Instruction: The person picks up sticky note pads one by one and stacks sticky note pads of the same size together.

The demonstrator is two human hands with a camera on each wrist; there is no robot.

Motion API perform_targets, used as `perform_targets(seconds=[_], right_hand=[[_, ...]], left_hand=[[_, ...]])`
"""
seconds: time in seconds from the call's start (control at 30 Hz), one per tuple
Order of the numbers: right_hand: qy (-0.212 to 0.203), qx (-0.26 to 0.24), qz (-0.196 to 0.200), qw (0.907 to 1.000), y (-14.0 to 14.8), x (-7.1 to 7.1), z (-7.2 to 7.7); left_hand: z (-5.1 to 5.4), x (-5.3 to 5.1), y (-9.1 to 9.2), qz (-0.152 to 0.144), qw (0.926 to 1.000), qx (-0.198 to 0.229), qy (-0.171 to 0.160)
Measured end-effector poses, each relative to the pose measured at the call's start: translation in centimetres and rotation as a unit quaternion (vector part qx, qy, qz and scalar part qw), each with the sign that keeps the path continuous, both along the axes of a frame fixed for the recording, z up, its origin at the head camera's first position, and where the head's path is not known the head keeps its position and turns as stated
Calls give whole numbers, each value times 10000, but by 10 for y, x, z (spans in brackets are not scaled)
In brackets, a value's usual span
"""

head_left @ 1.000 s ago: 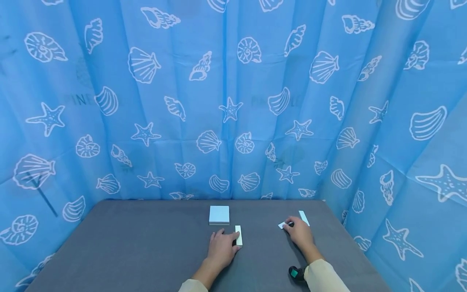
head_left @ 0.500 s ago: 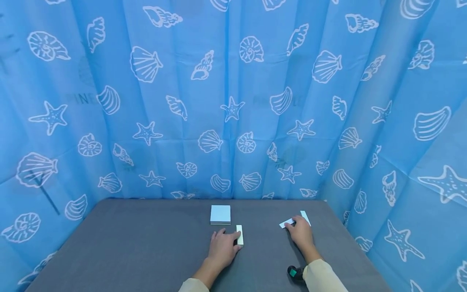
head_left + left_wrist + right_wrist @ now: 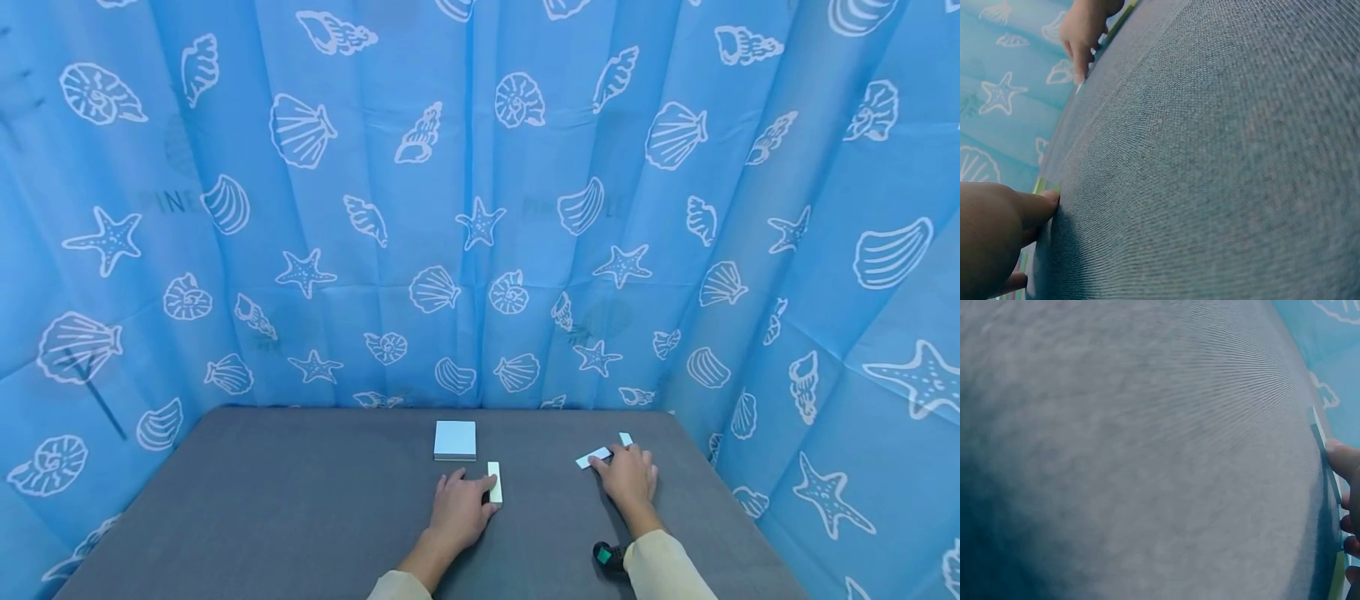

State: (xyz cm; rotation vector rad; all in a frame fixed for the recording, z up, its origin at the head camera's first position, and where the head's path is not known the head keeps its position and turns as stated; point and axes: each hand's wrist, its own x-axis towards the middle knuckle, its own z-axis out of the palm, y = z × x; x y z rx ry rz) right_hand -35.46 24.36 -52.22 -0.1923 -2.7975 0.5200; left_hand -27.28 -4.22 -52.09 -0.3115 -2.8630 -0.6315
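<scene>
My left hand (image 3: 459,510) grips a narrow pale yellow pad (image 3: 493,482) lying on the grey cloth. In the left wrist view its thumb (image 3: 1049,199) touches the end of this pad. Just behind the left hand lies a square white-topped stack (image 3: 454,439), whose layered edge shows several colours in the left wrist view. Over to the right, my right hand (image 3: 630,482) pinches a narrow white strip (image 3: 592,457) between thumb and fingers. A second white strip (image 3: 626,438) pokes out behind the right hand's fingers, mostly hidden by them.
Both hands work over a table covered in grey cloth (image 3: 285,500). A black device with a green patch (image 3: 606,556) is at the right wrist, near the sleeve. A blue curtain with white shells (image 3: 480,275) hangs behind and along the right side.
The right hand's fingers have spread to the right and now cover more of the second strip. More of the pinched white strip's face shows. My left hand keeps its grip.
</scene>
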Motion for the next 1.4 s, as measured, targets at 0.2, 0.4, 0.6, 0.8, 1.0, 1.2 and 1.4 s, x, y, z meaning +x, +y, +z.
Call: perform_targets(seconds=[0.2,0.4,0.6,0.8,1.0,1.2,1.4], right_hand=[[-42,-342,-41,9994,-1,-2,3],[161,-963,143,9951,-7,-4,4],[451,-1331,587,9883,-16,-5,0],[729,-1560,907,9809,-24,-4,1],[847,-2043,1034,9697,-31,-1,10],[752,-2720,1208,9517,-41,6,16],[488,-3816,1504,9107,-62,18,17]], left_hand=[[-1,0,0,5,10000,1,35],[-1,-1,0,29,10000,38,12],[0,0,0,15,10000,69,-37],[0,0,0,34,10000,93,-11],[0,-1,1,41,9999,152,-53],[-2,-1,1,34,9999,163,-45],[-4,-2,2,75,9999,145,12]])
